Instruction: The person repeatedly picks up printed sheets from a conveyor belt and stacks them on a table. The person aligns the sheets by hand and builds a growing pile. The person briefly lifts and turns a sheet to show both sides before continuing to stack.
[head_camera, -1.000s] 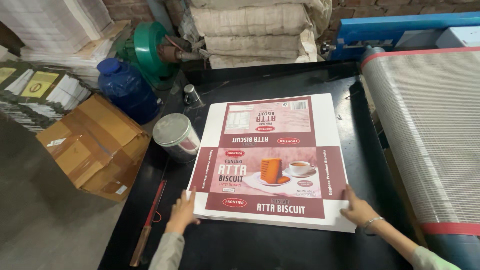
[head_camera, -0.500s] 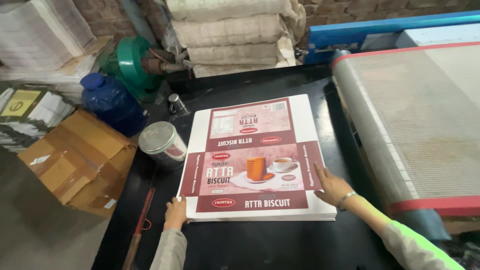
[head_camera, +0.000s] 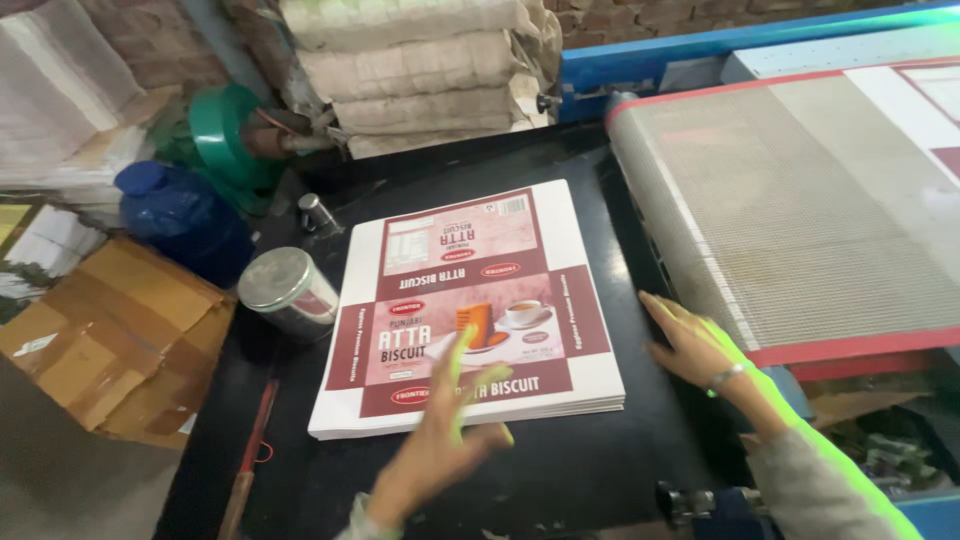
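Both hands are now lifting clear of the stack of printed carton sheets (head_camera: 470, 310), where half a second ago each was pressing against a near corner of it; the squaring-up contact is over, and the stack is lying alone and neatly aligned on the black tabletop (head_camera: 560, 470). The left hand (head_camera: 445, 440) is hovering above the near edge of the stack, blurred with motion, its fingers (head_camera: 462, 352) spread open and holding nothing, pointing forward over the printed top sheet. The right hand (head_camera: 695, 345) is hanging to the right of the stack, apart from it, between the stack's right edge and the mesh conveyor belt (head_camera: 800, 210); its fingers are also splayed open and empty, with a thin bracelet showing at the wrist. The stack itself is sitting in the middle of the tabletop, its far end turned slightly to the right, flat white margins framing the maroon and pink print. Just beside its left edge a metal tin (head_camera: 290, 290) is lying tilted on its side, and near the tabletop's left border a red-handled tool (head_camera: 250, 460) is resting. Beyond the tin a blue canister (head_camera: 180, 215) and a green motor housing (head_camera: 225, 135) are standing, with flattened brown cardboard (head_camera: 110, 340) on the floor to the left and filled sacks (head_camera: 420, 70) piled behind.
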